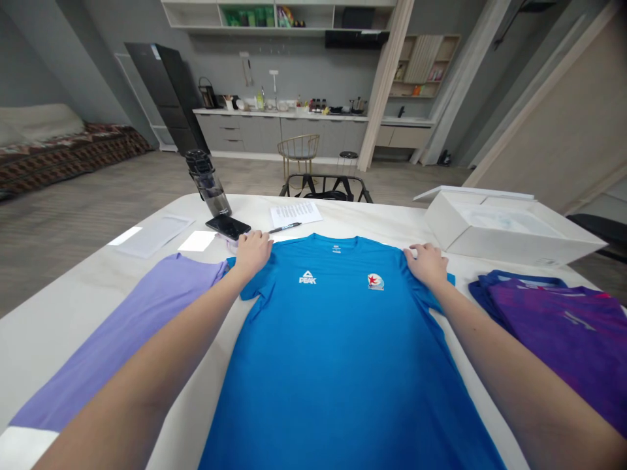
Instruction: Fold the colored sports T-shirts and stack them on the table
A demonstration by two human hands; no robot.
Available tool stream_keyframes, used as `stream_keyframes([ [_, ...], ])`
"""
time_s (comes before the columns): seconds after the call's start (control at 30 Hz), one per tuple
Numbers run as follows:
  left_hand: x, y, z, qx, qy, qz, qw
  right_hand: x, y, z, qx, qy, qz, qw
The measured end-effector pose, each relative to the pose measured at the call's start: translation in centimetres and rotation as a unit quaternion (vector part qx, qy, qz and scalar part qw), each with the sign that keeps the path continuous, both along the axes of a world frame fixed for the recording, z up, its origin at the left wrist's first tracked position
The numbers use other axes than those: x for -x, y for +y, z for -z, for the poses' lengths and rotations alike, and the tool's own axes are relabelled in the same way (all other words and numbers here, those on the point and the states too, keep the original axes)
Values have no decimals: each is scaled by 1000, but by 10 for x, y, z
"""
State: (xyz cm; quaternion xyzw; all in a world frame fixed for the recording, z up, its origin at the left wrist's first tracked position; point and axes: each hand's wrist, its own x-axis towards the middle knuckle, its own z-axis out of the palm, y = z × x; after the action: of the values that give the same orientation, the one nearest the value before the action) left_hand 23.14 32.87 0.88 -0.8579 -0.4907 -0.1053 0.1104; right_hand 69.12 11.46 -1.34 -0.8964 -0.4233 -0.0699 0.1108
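A blue T-shirt [337, 339] lies spread face up on the white table, its neckline at the far side. Its chest carries a white PEAK logo and a round badge with a red star. My left hand [253, 252] is closed on the shirt's left shoulder, near the sleeve. Over at the opposite shoulder, my right hand [428, 264] has its fingers curled onto the fabric. Both hands partly cover the sleeves, and the shirt's hem is out of view.
To the left are a folded lilac garment [132, 326], a phone [228, 226] and a tall bottle [209, 186]. A pen [285, 228] and a printed sheet [296, 213] lie beyond the collar. Folded purple clothes [558, 333] and a white box [509, 228] sit right.
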Motion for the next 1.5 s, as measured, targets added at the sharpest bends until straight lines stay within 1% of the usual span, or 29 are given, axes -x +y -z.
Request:
stream_keyframes([
  [0.07,-25,4,3,43,-20,21,999,6,16,-2,15,34,-39,999],
  [0.17,-60,15,10,99,-39,41,994,17,39,0,47,73,-58,995],
  [0.23,-77,22,17,123,-37,42,991,23,50,3,48,66,-57,995],
  [0.33,-93,30,24,148,-30,25,988,26,61,6,40,41,-61,996],
  [0.4,-101,35,27,134,-35,15,990,24,65,7,35,23,-67,997],
  [0.57,-121,48,30,62,-54,-15,997,12,84,10,4,-32,-52,998],
  [0.67,-134,45,30,25,-77,-36,996,8,94,12,-14,-29,-67,997],
  [0.7,-137,41,30,11,-87,-32,996,8,95,13,-23,-23,-72,997],
  [0.77,-142,29,31,-12,-100,4,995,7,91,13,-40,-9,-74,996],
  [0.83,-145,13,32,-14,-96,59,993,6,81,13,-44,5,-63,997],
  [0.9,-145,-4,34,13,-85,97,992,6,65,12,-35,13,-52,998],
  [1.0,-141,-32,37,81,-66,116,988,17,38,9,-13,4,-70,997],
  [1.1,-132,-61,40,153,-47,137,978,41,11,9,35,-3,-118,992],
  [1.2,-119,-91,40,197,-34,152,968,74,-13,10,88,-6,-159,983],
  [1.3,-104,-121,38,203,-28,155,966,107,-37,12,101,-17,-203,974],
  [1.4,-86,-155,37,203,-25,160,966,139,-65,13,112,7,-241,964],
  [1.5,-64,-194,37,197,-25,167,966,169,-97,12,125,38,-241,962],
])
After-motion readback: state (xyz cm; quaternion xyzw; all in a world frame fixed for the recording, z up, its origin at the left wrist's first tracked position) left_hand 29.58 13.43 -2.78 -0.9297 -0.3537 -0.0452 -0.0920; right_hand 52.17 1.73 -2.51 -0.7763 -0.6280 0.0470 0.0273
